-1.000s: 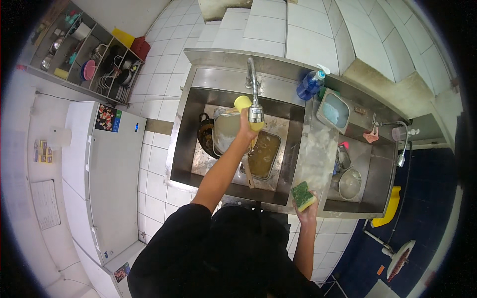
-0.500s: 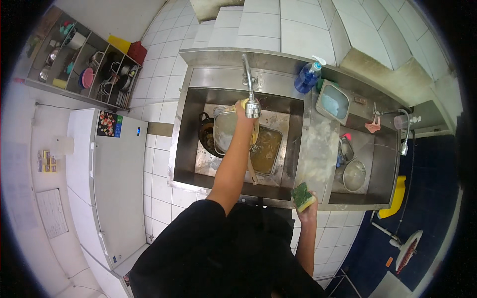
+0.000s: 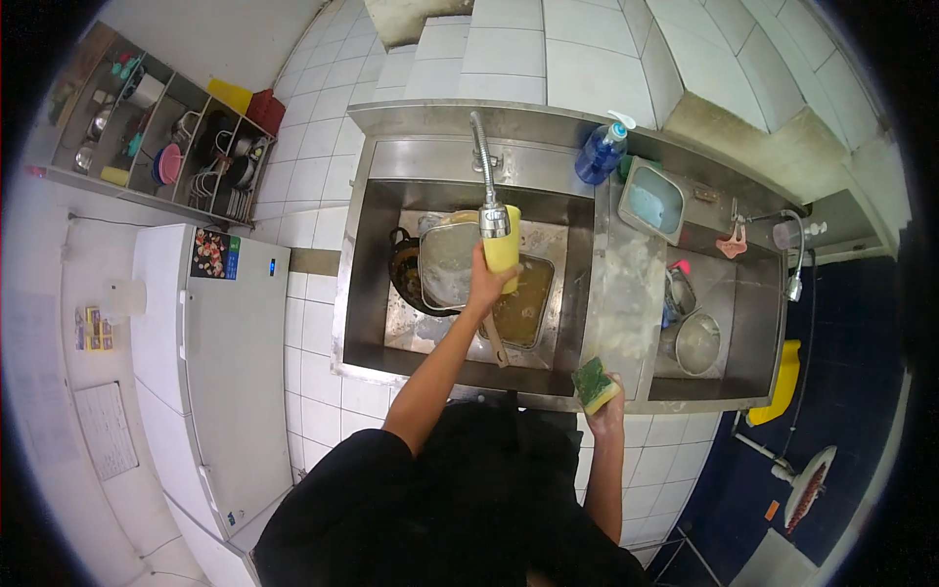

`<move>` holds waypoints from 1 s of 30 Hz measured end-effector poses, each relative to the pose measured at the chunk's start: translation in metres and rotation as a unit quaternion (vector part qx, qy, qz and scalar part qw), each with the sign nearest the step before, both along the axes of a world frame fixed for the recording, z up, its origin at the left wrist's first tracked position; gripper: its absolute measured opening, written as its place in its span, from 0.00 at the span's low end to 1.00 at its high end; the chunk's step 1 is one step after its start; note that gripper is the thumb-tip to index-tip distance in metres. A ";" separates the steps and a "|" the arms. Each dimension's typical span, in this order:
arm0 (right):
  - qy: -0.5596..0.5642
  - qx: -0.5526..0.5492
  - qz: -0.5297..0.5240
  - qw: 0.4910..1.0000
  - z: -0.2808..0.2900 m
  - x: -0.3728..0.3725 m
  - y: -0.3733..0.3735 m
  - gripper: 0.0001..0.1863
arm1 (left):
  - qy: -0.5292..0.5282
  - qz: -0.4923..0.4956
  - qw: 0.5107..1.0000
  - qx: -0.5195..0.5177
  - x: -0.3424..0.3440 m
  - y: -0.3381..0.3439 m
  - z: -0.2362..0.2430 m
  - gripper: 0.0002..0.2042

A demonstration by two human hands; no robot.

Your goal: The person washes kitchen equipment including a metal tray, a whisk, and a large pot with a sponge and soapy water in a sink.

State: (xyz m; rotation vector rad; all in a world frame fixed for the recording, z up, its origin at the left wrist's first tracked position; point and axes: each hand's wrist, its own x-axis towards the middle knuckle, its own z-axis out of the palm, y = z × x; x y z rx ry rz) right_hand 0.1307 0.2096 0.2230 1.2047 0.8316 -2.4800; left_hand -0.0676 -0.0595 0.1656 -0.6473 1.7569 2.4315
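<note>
My left hand (image 3: 485,284) is closed around a yellow cup (image 3: 503,252), held right by the spray faucet (image 3: 492,217) over the left sink basin (image 3: 372,338). At the front edge of the counter, my right hand (image 3: 608,413) grips a green and yellow sponge (image 3: 595,386). Under the cup lie a whitish rectangular tub (image 3: 450,264), a dark wok-like pan (image 3: 406,274) partly hidden by the tub, and a rectangular tray of murky brown water (image 3: 525,311). A light-coloured handle (image 3: 496,344) pokes out near my left wrist; what it belongs to is hidden.
A blue pump bottle (image 3: 601,155) stands behind the metal divider, beside a rectangular container of bluish liquid (image 3: 653,201). The right basin holds a round metal pot (image 3: 697,344) under a second faucet (image 3: 795,284). White refrigerator (image 3: 235,382) and dish shelf (image 3: 166,137) are at left.
My left hand has drawn nearer to me and lifted the yellow cup out into plain view beside the faucet. The right hand with the sponge has hardly moved.
</note>
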 end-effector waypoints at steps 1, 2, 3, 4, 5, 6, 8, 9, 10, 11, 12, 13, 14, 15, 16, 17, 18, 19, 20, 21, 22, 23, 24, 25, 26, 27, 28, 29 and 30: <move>-0.001 0.002 -0.003 1.000 0.005 -0.004 -0.002 0.16 | 0.103 -0.038 0.985 -0.135 0.004 -0.005 0.009 0.34; 0.003 0.051 0.016 0.999 0.009 -0.009 -0.004 0.17 | 0.203 -0.077 0.940 -0.264 0.008 -0.008 0.017 0.37; 0.008 0.096 0.037 0.995 0.017 -0.018 -0.010 0.18 | 0.206 -0.079 0.939 -0.264 0.010 -0.014 0.017 0.37; 0.008 0.097 0.035 0.995 0.028 -0.031 -0.016 0.18 | 0.211 -0.119 0.923 -0.298 0.013 -0.020 0.011 0.38; 0.066 0.114 0.061 0.989 0.041 -0.047 -0.021 0.20 | 0.218 -0.160 0.904 -0.330 0.014 -0.023 0.007 0.39; 0.119 0.135 0.082 0.980 0.051 -0.060 -0.022 0.22 | 0.219 -0.169 0.905 -0.323 0.018 -0.020 0.012 0.39; 0.134 0.027 0.040 0.990 0.063 -0.079 -0.014 0.23 | 0.223 -0.245 0.900 -0.282 0.030 -0.007 0.033 0.39; 0.159 -0.094 0.008 0.983 0.072 -0.091 -0.015 0.24 | 0.226 -0.249 0.900 -0.279 0.033 -0.003 0.038 0.39; 0.159 -0.094 0.005 0.983 0.090 -0.102 -0.024 0.24 | 0.239 -0.232 0.904 -0.267 0.039 0.000 0.041 0.38; 0.170 -0.138 -0.014 0.975 0.117 -0.113 -0.038 0.25 | 0.251 -0.214 0.909 -0.254 0.043 0.001 0.042 0.37; 0.182 -0.179 -0.031 0.966 0.132 -0.118 -0.044 0.26 | 0.253 -0.215 0.909 -0.251 0.047 0.004 0.043 0.37; 0.183 -0.176 -0.032 0.967 0.131 -0.118 -0.041 0.26 | 0.244 -0.210 0.914 -0.248 0.052 0.006 0.043 0.37; 0.206 -0.198 -0.010 0.958 0.128 -0.119 -0.037 0.27 | 0.234 -0.205 0.919 -0.244 0.055 0.008 0.043 0.37; 0.227 -0.218 0.012 0.949 0.125 -0.118 -0.031 0.28 | 0.235 -0.205 0.920 -0.239 0.058 0.009 0.043 0.37; 0.226 -0.213 0.012 0.950 0.122 -0.118 -0.024 0.28 | 0.234 -0.213 0.921 -0.226 0.061 0.009 0.043 0.38; 0.265 -0.200 0.044 0.942 0.119 -0.119 -0.016 0.28 | 0.234 -0.223 0.922 -0.213 0.064 0.012 0.043 0.38; 0.302 -0.193 0.075 0.931 0.123 -0.120 -0.018 0.28 | 0.232 -0.224 0.923 -0.212 0.068 0.012 0.043 0.38; 0.300 -0.192 0.074 0.932 0.127 -0.124 -0.018 0.28 | 0.222 -0.228 0.924 -0.211 0.073 0.015 0.044 0.39; 0.290 -0.112 0.111 0.944 0.134 -0.130 -0.016 0.23 | 0.212 -0.233 0.926 -0.210 0.076 0.018 0.044 0.39; 0.276 -0.031 0.148 0.949 0.147 -0.137 -0.019 0.19 | 0.210 -0.235 0.926 -0.207 0.079 0.020 0.039 0.39; 0.275 -0.028 0.146 0.950 0.156 -0.144 -0.025 0.19 | 0.222 -0.238 0.926 -0.191 0.081 0.023 0.031 0.39; 0.311 -0.003 0.144 0.940 0.164 -0.151 -0.034 0.19 | 0.234 -0.241 0.926 -0.174 0.083 0.027 0.023 0.40; 0.344 0.026 0.139 0.928 0.172 -0.157 -0.041 0.20 | 0.233 -0.246 0.926 -0.166 0.085 0.034 0.028 0.40; 0.330 0.074 0.129 0.932 0.184 -0.162 -0.049 0.22 | 0.249 -0.250 0.921 -0.164 0.085 0.040 0.041 0.40; 0.328 0.078 0.126 0.933 0.196 -0.163 -0.052 0.22 | 0.264 -0.254 0.917 -0.160 0.085 0.046 0.050 0.40; 0.326 0.112 0.132 0.930 0.210 -0.165 -0.057 0.23 | 0.265 -0.254 0.916 -0.159 0.083 0.052 0.054 0.40; 0.326 0.126 0.137 0.927 0.221 -0.167 -0.065 0.23 | 0.273 -0.246 0.919 -0.145 0.082 0.056 0.056 0.39; 0.326 0.139 0.141 0.924 0.232 -0.168 -0.073 0.24 | 0.280 -0.237 0.921 -0.130 0.080 0.059 0.057 0.39; 0.323 0.202 0.152 0.912 0.243 -0.168 -0.082 0.24 | 0.280 -0.235 0.922 -0.130 0.077 0.063 0.061 0.39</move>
